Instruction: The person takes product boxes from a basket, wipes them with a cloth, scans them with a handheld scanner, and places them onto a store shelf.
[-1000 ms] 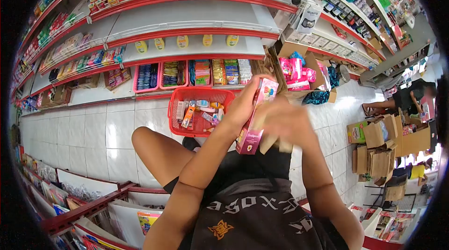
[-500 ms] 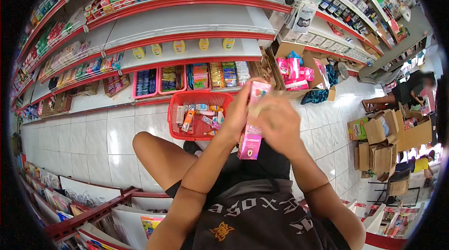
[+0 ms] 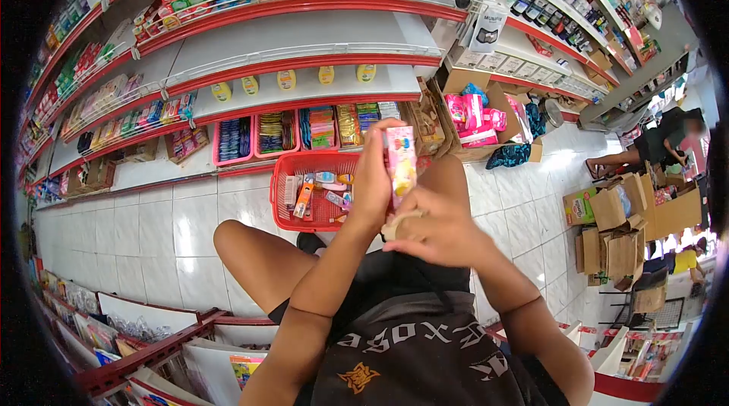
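Note:
A pink toothpaste box (image 3: 400, 154) stands upright in front of my body, with my left hand (image 3: 370, 182) closed along its left side. Its lower end is hidden behind my right hand (image 3: 444, 233). That hand is bent round a small beige piece (image 3: 404, 222) that looks like cloth, pressed near the bottom of the box. Beyond my hands, a red plastic basket (image 3: 281, 209) on the floor holds several tubes, bottles and an orange box (image 3: 304, 197).
Shelves with red edges (image 3: 304, 57) run ahead, bearing yellow bottles (image 3: 286, 80) and packets in pink trays (image 3: 234, 159). A carton (image 3: 486, 154) of pink packs stands right of them. Further right are stacked cartons (image 3: 615, 254) and a person (image 3: 668, 140).
My right hand has moved down the box, and the blur on it has lessened. The box has shifted slightly left and up, turning more upright in my left hand.

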`<state>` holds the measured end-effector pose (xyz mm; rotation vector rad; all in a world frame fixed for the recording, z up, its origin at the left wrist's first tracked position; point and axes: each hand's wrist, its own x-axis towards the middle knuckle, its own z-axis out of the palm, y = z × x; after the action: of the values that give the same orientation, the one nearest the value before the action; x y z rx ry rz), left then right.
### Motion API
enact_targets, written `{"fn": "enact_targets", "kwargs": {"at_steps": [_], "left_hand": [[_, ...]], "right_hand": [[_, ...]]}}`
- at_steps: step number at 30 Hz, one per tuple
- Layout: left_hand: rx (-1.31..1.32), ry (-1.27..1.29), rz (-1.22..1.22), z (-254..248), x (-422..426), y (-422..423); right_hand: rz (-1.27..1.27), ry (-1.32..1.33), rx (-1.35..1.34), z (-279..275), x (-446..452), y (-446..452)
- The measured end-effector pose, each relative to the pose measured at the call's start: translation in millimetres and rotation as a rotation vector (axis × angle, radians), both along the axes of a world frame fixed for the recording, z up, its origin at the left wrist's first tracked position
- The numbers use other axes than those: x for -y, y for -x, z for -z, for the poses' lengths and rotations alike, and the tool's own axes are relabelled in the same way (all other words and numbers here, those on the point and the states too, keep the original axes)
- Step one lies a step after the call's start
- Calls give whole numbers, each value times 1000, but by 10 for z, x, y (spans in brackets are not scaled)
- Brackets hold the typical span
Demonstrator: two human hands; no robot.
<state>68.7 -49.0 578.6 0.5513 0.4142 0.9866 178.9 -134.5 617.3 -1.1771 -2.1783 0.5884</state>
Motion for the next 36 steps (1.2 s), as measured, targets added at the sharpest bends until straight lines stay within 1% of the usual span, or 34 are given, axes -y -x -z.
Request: {"fn": "enact_targets", "kwargs": {"at_steps": [1,2,3,4,5,6,7,8,10,11,12,14,15,16,18,19,20,21,22,23,25,26,27,29,30,31,32,34,35,36], "left_hand": [[-95,-130,-35,-15,65,-36],[-191,-263,-66,-18,133,-82],[-235,-447,-164,0,204,-149],[-232,-450,-158,58,208,-207],[-157,-331,-124,143,195,-270],[-82,-213,-92,177,178,-312],[-204,-325,-184,176,147,-265],[-245,-363,-262,187,111,-202],[-278,-379,-363,216,-76,-113],[-197,-298,-332,174,-40,-87],[-204,-295,-329,137,5,-94],[-446,-583,-531,96,158,-181],[-406,-569,-474,67,250,-224],[-366,-630,-476,79,311,-282],[-273,-572,-501,84,372,-327],[-270,-570,-505,96,344,-301],[-281,-586,-548,116,284,-240],[-292,-602,-589,125,220,-185],[-415,-600,-657,101,144,-149],[-288,-458,-572,188,70,-145],[-300,-454,-480,213,64,-134],[-206,-416,-369,209,134,-162],[-121,-368,-260,204,202,-191],[-137,-528,-275,46,372,-262],[-116,-395,-208,9,414,-299],[-121,-481,-157,96,374,-298],[-113,-485,-163,105,349,-285],[-155,-379,-244,78,301,-222],[-82,-301,-277,27,254,-184],[-83,-302,-285,32,175,-124]], "right_hand": [[36,-24,-152,-32,-66,-61],[148,-124,-138,-80,-164,-111],[283,-207,-132,-116,-260,-147],[415,-294,-122,-142,-313,-166],[420,-300,-119,-125,-291,-131],[485,-330,-119,-75,-248,-59],[545,-363,-119,-18,-205,9],[465,-349,-121,58,-144,63],[274,-149,-92,43,47,163],[216,-120,-82,3,72,164],[219,-116,-88,25,24,126],[409,-313,-199,54,-162,-9],[503,-295,-220,1,-214,-61],[505,-302,-219,-25,-213,-45],[591,-179,-568,-42,-181,38],[575,-290,-448,34,-127,64],[521,-242,-510,128,-34,125],[416,-262,-371,137,65,159],[310,-281,-232,135,126,178],[310,-284,-229,137,145,176],[97,-213,-289,148,178,161],[96,-209,-295,127,164,117],[184,-306,-232,77,130,39],[338,-483,-141,-30,-22,-49],[402,-570,-111,-92,-98,-82],[480,-548,-108,-138,-110,-74],[474,-554,-102,-96,-122,-75],[315,-478,-100,44,-106,1],[319,-396,-106,43,-6,124],[311,-397,-108,126,80,148]]}}
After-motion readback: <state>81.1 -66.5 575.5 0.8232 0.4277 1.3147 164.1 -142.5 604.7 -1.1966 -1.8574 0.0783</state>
